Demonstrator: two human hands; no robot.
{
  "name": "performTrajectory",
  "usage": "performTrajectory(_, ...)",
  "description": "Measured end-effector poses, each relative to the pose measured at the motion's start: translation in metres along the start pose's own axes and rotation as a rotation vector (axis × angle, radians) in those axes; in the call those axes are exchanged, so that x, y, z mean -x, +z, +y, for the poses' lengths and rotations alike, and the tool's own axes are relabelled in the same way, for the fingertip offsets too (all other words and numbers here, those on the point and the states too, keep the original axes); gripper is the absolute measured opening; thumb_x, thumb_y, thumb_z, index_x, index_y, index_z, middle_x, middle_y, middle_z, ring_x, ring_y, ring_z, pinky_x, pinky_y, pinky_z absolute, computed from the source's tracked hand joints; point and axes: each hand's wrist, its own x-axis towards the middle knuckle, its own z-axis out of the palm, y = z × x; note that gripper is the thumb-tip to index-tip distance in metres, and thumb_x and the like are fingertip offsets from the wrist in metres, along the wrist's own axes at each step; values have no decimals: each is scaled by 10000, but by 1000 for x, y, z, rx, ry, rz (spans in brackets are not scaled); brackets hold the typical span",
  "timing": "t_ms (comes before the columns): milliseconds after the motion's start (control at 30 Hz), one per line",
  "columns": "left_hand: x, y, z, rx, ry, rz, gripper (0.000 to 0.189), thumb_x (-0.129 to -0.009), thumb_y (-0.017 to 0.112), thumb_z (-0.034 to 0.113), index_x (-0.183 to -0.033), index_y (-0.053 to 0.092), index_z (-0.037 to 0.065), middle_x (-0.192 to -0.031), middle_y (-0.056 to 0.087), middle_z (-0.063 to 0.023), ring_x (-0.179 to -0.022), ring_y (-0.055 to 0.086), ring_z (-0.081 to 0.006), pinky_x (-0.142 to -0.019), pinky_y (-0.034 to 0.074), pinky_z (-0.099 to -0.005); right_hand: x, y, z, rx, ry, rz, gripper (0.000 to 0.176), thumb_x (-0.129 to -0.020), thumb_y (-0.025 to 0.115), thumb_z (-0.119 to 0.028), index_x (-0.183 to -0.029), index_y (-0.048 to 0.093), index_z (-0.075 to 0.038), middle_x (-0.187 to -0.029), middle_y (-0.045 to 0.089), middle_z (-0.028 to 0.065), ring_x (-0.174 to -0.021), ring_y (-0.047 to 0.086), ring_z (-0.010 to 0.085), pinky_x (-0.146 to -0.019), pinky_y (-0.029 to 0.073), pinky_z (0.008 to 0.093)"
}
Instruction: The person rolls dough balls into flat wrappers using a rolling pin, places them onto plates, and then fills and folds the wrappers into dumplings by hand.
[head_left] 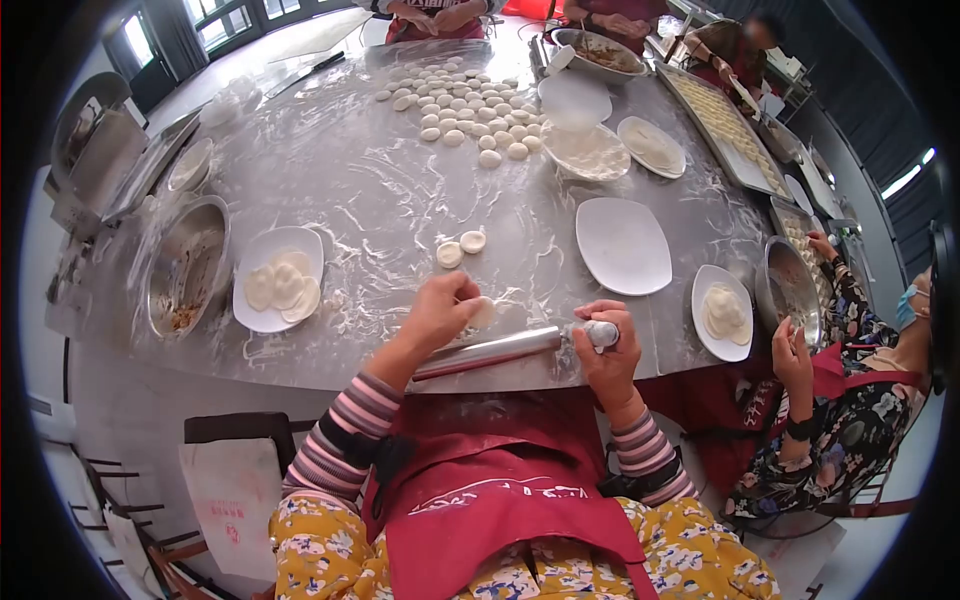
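My left hand (pixel 438 312) is closed at the edge of a small dough disc (pixel 483 312) on the floured metal table. My right hand (pixel 612 352) grips the pale handle of a metal rolling pin (pixel 510 350), which lies slanted along the near table edge, its left end beneath my left wrist. Just beyond my left hand sit two small dough rounds, one (pixel 450 255) beside the other (pixel 473 241). A white plate (pixel 284 312) to the left carries several flat wrappers (pixel 284 285). Beyond my right hand is a bare white plate (pixel 624 246).
Several dough pieces (pixel 470 105) cover the far middle of the table (pixel 360 290). A metal bowl (pixel 190 265) stands left. To the right are a plate of wrappers (pixel 722 312), another bowl (pixel 790 285) and a seated co-worker (pixel 850 400). Other people work at the far side.
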Motion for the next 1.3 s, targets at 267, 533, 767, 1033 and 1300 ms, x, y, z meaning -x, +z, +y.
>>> performTrajectory(267,-9,10,-1,-250,107,-19,128,-753,633,92,-850,609,11,-741,628,-143,-700,623,-265,-633,484,-360,-8,22,3,-319,121,77,177,-769,575,118,-859,492,-11,-767,603,105,-631,620,160,-578,510,267)
performTrajectory(533,0,-7,0,-408,122,-71,140,-770,594,92,-883,638,22,-803,639,-173,-781,626,-338,-693,488,-415,-14,24,12,-231,209,64,170,-818,647,19,-835,492,-49,-665,533,21,-514,526,70,-449,407,221)
performTrajectory(767,20,12,5,134,59,251,68,-851,558,47,-895,577,-3,-733,587,-25,-647,538,-70,-566,431,-224,-3,19,9,-119,213,91,170,-826,671,-56,-844,503,-45,-705,514,39,-572,460,94,-506,395,236)
performTrajectory(1033,26,20,12,-110,66,173,205,-823,588,78,-999,513,2,-792,605,-129,-731,601,-263,-668,484,-360,-12,17,7,-127,267,34,175,-826,671,-55,-836,496,-43,-637,480,28,-551,447,86,-492,390,242)
performTrajectory(1300,21,-63,104,-543,293,6,322,-759,644,42,-1066,560,-8,-1007,580,-175,-835,622,-288,-728,509,-361,-4,18,11,-93,258,78,204,-787,697,-41,-859,507,-39,-700,547,84,-550,527,170,-509,433,287)
